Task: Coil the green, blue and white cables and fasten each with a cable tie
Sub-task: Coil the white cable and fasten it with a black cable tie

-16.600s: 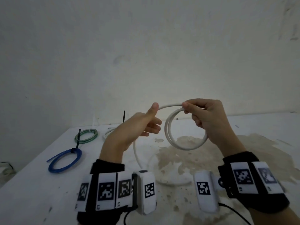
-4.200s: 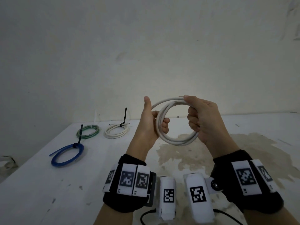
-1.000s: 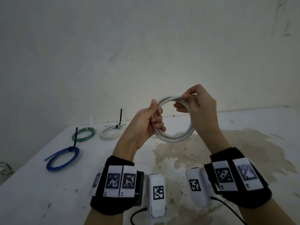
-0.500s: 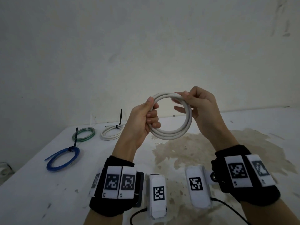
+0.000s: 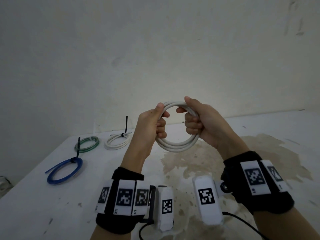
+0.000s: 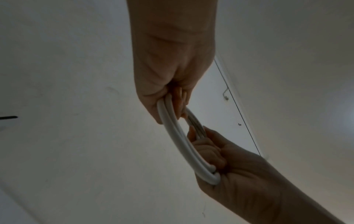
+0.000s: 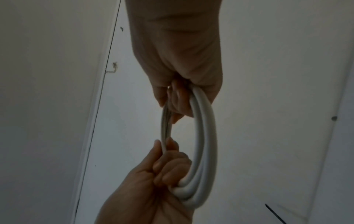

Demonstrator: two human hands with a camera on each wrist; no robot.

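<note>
I hold a coiled white cable (image 5: 178, 146) upright in the air above the table (image 5: 52, 205). My left hand (image 5: 155, 123) grips the coil's left side, and my right hand (image 5: 195, 118) grips its right side with fingers curled through the loop. Both wrist views show the same coil (image 6: 180, 139) (image 7: 205, 136) stretched between the two fists (image 6: 172, 98) (image 7: 184, 97). On the table's far left lie a blue coil (image 5: 65, 170), a green coil (image 5: 87, 143) and a second white coil (image 5: 116, 142), each bound with a black cable tie (image 5: 126, 126).
A wall (image 5: 155, 49) rises right behind the table. A brownish stain (image 5: 199, 163) spreads over the tabletop below my hands. A black lead (image 5: 242, 222) trails from my right wrist camera at the near edge.
My right hand went from pinching the coil's top with loose fingers to a full fist round its right side. The coil has sunk slightly and my left thumb now lies along its top.
</note>
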